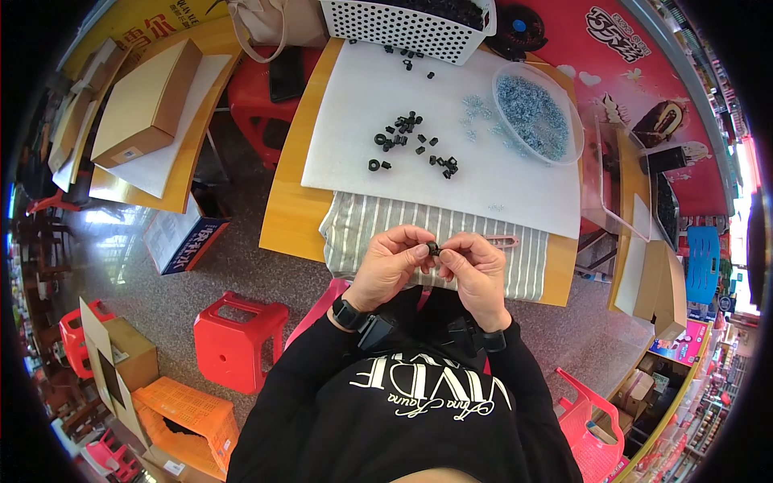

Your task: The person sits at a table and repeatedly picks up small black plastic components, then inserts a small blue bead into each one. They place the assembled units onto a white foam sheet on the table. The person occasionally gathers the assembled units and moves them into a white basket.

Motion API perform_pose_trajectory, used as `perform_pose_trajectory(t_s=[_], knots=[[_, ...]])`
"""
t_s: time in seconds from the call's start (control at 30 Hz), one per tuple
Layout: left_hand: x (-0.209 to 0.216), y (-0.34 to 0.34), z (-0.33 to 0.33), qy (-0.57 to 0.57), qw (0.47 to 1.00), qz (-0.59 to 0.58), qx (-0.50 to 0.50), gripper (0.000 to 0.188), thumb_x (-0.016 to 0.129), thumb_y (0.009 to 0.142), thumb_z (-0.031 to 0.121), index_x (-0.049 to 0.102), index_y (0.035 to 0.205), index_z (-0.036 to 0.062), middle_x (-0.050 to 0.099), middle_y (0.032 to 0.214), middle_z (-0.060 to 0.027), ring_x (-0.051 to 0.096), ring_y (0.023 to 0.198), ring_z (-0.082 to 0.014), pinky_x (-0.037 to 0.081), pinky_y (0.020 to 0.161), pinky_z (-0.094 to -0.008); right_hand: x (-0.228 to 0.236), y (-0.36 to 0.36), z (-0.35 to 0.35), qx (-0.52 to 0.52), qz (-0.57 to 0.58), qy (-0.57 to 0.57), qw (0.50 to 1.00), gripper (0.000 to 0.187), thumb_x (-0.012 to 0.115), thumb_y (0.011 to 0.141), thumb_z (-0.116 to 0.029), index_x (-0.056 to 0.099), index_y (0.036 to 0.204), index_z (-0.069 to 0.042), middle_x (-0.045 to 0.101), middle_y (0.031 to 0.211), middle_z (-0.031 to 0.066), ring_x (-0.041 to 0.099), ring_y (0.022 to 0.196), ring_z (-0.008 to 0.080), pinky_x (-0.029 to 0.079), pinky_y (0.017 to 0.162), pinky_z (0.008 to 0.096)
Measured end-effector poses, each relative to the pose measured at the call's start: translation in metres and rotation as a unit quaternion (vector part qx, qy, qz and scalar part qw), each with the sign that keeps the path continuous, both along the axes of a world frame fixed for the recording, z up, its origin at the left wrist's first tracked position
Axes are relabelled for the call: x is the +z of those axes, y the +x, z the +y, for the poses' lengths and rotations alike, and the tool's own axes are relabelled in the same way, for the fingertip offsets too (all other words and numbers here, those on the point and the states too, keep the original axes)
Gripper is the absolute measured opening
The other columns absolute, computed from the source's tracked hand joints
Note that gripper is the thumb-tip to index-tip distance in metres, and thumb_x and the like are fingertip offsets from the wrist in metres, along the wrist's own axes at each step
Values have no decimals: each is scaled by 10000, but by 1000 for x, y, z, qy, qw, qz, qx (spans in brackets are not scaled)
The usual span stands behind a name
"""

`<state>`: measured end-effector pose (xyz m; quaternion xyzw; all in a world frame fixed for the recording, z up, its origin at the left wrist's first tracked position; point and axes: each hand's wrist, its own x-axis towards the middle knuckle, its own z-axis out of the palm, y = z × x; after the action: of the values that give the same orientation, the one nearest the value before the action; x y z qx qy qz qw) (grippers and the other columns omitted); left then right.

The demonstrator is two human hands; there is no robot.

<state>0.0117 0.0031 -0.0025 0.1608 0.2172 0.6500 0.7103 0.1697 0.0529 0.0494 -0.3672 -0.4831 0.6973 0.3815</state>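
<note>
A small black part (433, 249) is pinched between the fingertips of my left hand (393, 259) and my right hand (473, 266). Both hands are closed on it, above a grey-and-white striped cloth (346, 229) at the table's near edge. Close to the right fingers lies a pink slotted tool (503, 241), partly covered by them. Farther up, several loose black parts (403, 129), some ring-shaped, are scattered on a white foam sheet (338, 137). To their right, a clear round tray (578, 149) holds many tiny bluish transparent pieces (527, 117), and some have spilled beside it.
A white perforated basket (403, 34) of black parts stands at the table's far edge, with a black fan (517, 30) beside it. Left are a red stool (233, 342), an orange crate (189, 419) and a side table bearing a cardboard box (149, 105). A pink chair (592, 419) stands right.
</note>
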Motion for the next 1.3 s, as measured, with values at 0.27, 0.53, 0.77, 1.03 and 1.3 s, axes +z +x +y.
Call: perform_pose_trajectory(t_s=[0.27,0.53,0.77,1.03,1.3], knots=[[4,-1,0,-9,1000,-7,-11,173,615,934,22,634,1101,-19,658,968,-73,614,835,-128,511,744,-267,-7,-2,3,10,39,5,999,38,666,892,-12,646,922,1,634,798,36,568,632,69,453,555,192],[0,-1,0,-3,1000,-3,-11,162,623,922,9,651,1080,-11,648,989,-73,635,830,-151,534,729,-278,-7,0,6,23,16,18,999,34,672,885,-3,642,870,-7,607,765,14,537,608,51,422,538,191],[-2,-2,-1,-3,1000,4,-13,157,627,918,8,662,1068,-25,631,998,-73,637,805,-148,540,703,-260,-2,-1,9,46,-33,95,994,57,674,868,31,637,847,-6,601,773,26,538,603,55,418,526,194],[1,-3,0,8,1000,17,-16,155,622,924,18,659,1067,-31,629,987,-75,631,802,-140,537,713,-255,-7,-2,4,28,2,76,997,55,684,864,26,636,849,3,596,770,42,554,596,72,426,507,198],[2,-2,0,-2,1000,0,-13,136,632,911,1,664,1041,-24,629,979,-79,630,812,-141,539,716,-255,-11,-3,2,8,2,102,995,64,695,856,26,633,852,11,604,769,59,553,598,75,427,500,200]])
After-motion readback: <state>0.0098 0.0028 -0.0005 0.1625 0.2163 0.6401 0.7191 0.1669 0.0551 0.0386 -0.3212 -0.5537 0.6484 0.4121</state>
